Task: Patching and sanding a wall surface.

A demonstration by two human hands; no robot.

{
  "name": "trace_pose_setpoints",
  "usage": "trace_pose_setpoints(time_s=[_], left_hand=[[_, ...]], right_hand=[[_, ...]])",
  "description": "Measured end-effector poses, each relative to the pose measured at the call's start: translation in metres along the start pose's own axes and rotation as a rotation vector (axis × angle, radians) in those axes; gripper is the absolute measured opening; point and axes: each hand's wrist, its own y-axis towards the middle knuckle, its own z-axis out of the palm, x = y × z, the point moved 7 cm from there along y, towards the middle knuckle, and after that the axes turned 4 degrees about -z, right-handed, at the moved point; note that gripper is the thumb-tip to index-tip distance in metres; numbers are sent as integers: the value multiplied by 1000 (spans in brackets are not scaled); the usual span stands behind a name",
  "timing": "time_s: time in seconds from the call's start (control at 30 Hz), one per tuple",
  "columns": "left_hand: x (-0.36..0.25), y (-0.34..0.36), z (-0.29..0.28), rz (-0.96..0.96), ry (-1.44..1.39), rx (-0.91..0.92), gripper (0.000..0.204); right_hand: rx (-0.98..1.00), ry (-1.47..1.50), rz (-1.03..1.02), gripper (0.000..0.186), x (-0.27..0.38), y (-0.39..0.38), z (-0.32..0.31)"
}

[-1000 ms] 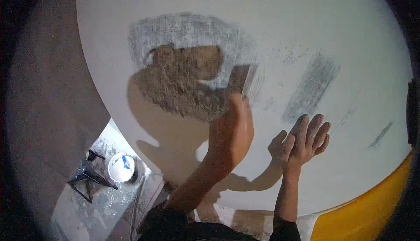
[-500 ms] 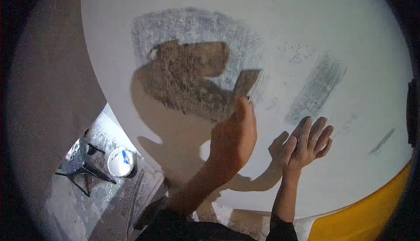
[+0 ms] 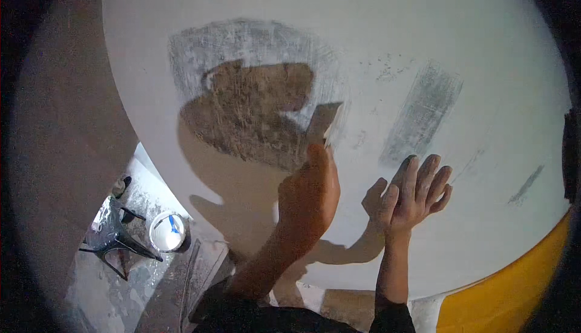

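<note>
A large, pale, rounded panel (image 3: 484, 121) fills most of the view. My left hand (image 3: 308, 191) is closed around a putty knife, its thumb toward the wide, dark blade (image 3: 324, 120). That blade lies at the lower right edge of a big scuffed grey patch (image 3: 242, 42); whether it touches the surface I cannot tell. To the right, my right hand (image 3: 417, 197) is open with fingers spread and holds nothing. Its fingertips are just below a slanting grey strip (image 3: 423, 112), seemingly against the panel. Shadows cover much of the big patch.
At the lower left a white bucket (image 3: 158, 239) with a blue-handled tool (image 3: 173, 224) in it stands beside a dark metal stool (image 3: 115, 233). The floor (image 3: 91, 290) there is stained white. Something yellow (image 3: 502, 290) borders the panel at the lower right.
The panel and both hands have shifted a little left in the view together. Against the panel the hands keep about the same place, and the left still grips the putty knife.
</note>
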Motion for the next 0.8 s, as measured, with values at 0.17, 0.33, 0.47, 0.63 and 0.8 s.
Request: trace_pose_setpoints(time_s=[0.17,0.33,0.47,0.63,0.8], left_hand=[[-7,6,-4,-87,20,107,26],[-6,-7,-3,-17,-36,28,25],[-5,18,-16,-123,-57,73,22],[1,19,-10,-165,-64,92,18],[9,44,-22,-245,-45,130,18]], right_hand=[[31,-7,31,46,0,-1,-2],[16,-27,11,46,-3,-4,-4],[18,-31,17,47,4,11,-8],[-14,-29,-18,46,5,24,-5],[8,-5,-12,46,17,34,-3]])
